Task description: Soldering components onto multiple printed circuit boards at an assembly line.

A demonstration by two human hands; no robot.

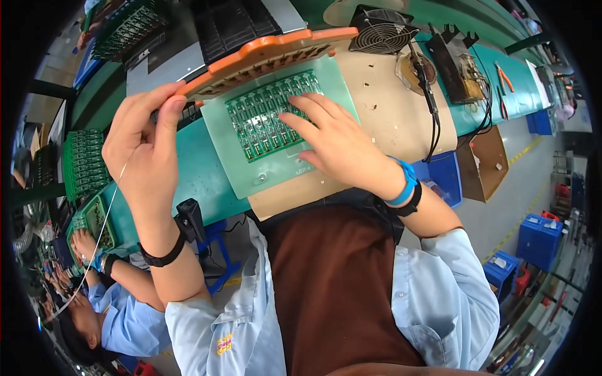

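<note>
Open spot: bare tan mat (382,113) right of the green boards (269,116).
In the way: fan (382,30), black cord (433,106), orange lid (263,56) tipped up behind.

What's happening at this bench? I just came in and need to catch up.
A person at a green workbench is working on a panel of green circuit boards that lies in a pale green tray. The left hand holds up the edge of an orange perforated cover, tilted above the tray. The right hand rests flat with its fingers on the boards. A small fan stands behind, and another person works at the lower left.
</note>
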